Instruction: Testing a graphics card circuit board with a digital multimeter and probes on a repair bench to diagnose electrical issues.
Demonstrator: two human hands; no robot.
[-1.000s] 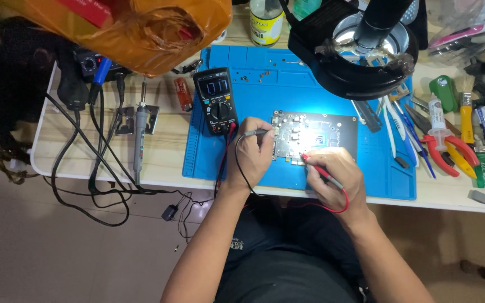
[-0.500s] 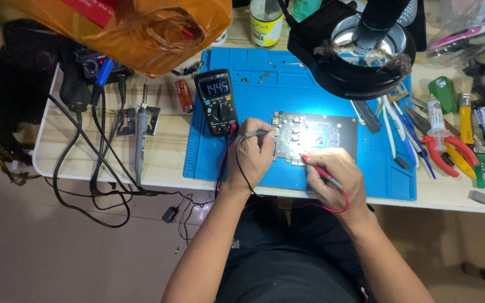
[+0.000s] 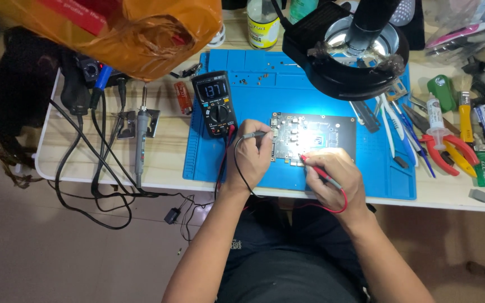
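Orange plastic is bulging at the upper left: a bag [image 3: 124, 33] is sagging over the tabletop [image 3: 164, 163], and a red box inside it is only partly showing. Below it, black cables [image 3: 94, 168] are trailing over the tabletop's edge, and a soldering iron [image 3: 140, 140] is lying beside them. A black multimeter [image 3: 215, 104] is resting on the left part of the blue mat [image 3: 254, 73], its screen lit. The left hand [image 3: 251, 159] is pinching a grey probe [image 3: 255, 134] against the left edge of the circuit board [image 3: 314, 139], which is lying in the middle of the mat. The right hand [image 3: 335, 178] is gripping a red probe [image 3: 314, 167] like a pen, its tip touching the board's lower edge. Above, a black ring-shaped magnifier lamp [image 3: 348, 47] is covering the mat's upper right corner. A bottle with a yellow label [image 3: 263, 23] is standing behind the mat, its top cut off. At far right, red-handled pliers [image 3: 444, 151] and tweezers are crowding together, hard to sort out.
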